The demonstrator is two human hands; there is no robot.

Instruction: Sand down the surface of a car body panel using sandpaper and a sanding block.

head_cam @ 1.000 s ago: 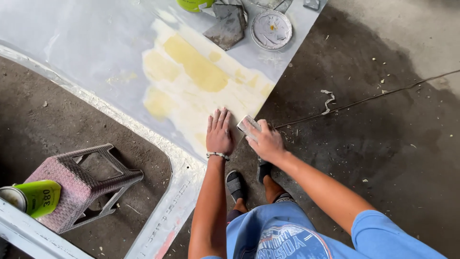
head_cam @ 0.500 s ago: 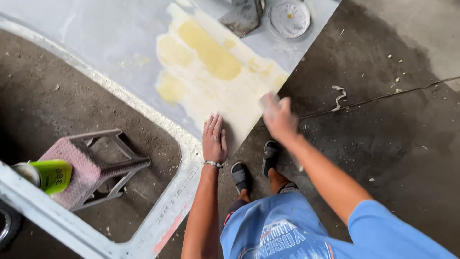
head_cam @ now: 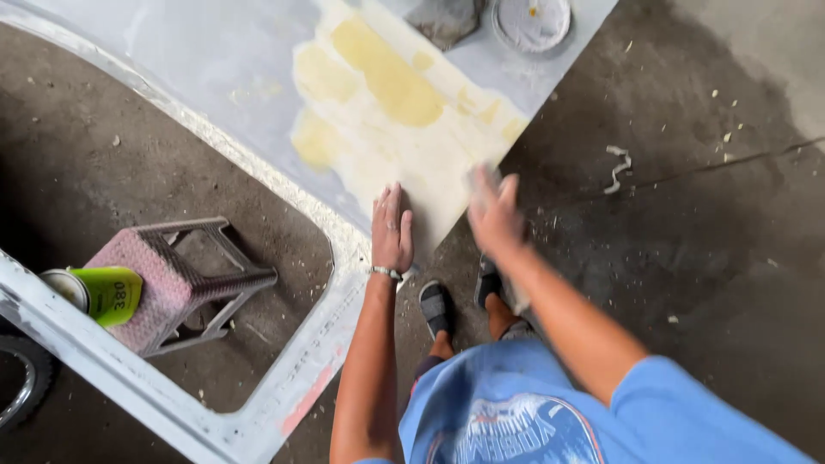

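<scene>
My left hand lies flat, fingers together, on the near edge of a pale grey body panel that rests on the floor. A wide cream and yellow filler patch covers the panel ahead of it. My right hand is blurred by motion at the panel's right edge. It is closed on a small grey sanding block that shows at its fingertips. A thin bracelet sits on my left wrist.
A pink stool stands in the panel's cut-out, with a green can beside it. A round tin and a grey crumpled sheet lie on the panel's far end. Dusty concrete floor spreads right. My sandalled feet are below.
My right hand has slid with the block from beside my left hand up and to the right along the panel edge. My left hand stays flat on the panel.
</scene>
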